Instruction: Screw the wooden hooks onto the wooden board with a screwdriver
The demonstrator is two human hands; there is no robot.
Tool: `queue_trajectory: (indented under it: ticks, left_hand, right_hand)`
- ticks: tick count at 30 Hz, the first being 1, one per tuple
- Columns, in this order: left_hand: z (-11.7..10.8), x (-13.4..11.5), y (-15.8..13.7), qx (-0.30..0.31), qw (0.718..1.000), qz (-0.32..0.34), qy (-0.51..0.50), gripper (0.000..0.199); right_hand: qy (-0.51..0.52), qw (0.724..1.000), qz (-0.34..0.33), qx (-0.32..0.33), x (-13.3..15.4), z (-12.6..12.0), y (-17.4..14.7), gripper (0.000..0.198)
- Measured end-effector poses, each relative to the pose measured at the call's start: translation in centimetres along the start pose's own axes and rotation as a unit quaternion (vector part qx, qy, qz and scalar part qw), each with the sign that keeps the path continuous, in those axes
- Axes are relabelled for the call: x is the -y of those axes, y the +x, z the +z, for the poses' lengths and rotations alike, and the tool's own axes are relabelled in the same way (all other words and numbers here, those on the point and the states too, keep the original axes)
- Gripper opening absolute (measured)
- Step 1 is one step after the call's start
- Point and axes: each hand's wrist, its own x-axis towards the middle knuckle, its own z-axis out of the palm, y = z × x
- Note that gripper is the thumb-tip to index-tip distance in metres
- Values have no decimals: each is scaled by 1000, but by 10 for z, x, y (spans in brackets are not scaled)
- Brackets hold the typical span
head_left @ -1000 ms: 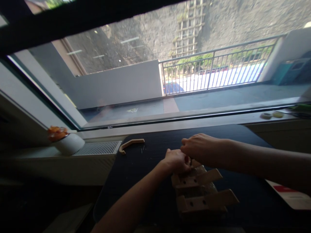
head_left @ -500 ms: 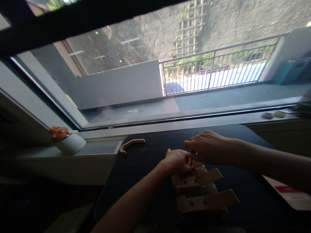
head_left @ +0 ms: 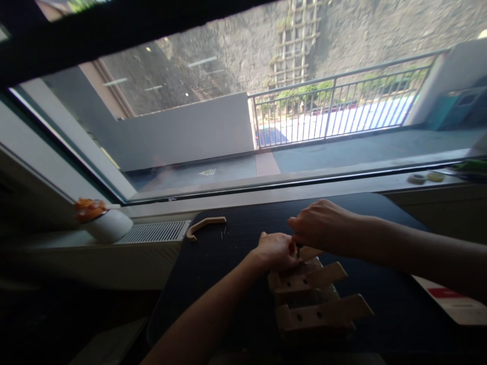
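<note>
A wooden rack (head_left: 304, 294) lies on the dark table, with clear wrap showing between its slats. Two pale wooden hooks, a middle one (head_left: 327, 276) and a near one (head_left: 335, 312), cross it, each with two dark holes. My left hand (head_left: 277, 251) is closed at the far end, its fingers pressing on a third wooden hook (head_left: 310, 252), partly hidden. Above that hook, my right hand (head_left: 319, 225) is closed round a short dark tool (head_left: 299, 249) with a thin shaft pointing down; its handle is hidden in the fist.
A loose bent wooden hook (head_left: 205, 221) and two thin screws (head_left: 223, 233) lie at the table's far left. Beyond are a radiator (head_left: 152, 233), a white pot (head_left: 112, 225) and the window sill (head_left: 266, 194). A card with a red stripe (head_left: 449, 299) lies at right.
My right hand has turned slightly and tilted over the tool, uncovering more of the far hook. My left hand stays put. The view has shifted a little.
</note>
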Motion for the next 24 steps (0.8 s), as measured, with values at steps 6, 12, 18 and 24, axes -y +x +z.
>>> queue_trajectory:
  ticks: [6,12,18,24]
  left_hand:
    - [-2,-2,-3,-1,1000,0,4,17]
    - [1,-1,0,-6,1000,-4,10,16]
    - [3,1,2,-11,1000,5,6,22]
    - [1,1,0,-5,1000,11,-7,21]
  right_hand:
    - [-6,1000,12,-25,-2,2,-1,25]
    - [17,997,-69,5,-4,2,-5,20]
    - [5,999,-51,12,-1,2,-2,16]
    - [-16,1000,-5,24,3,-1,6,14]
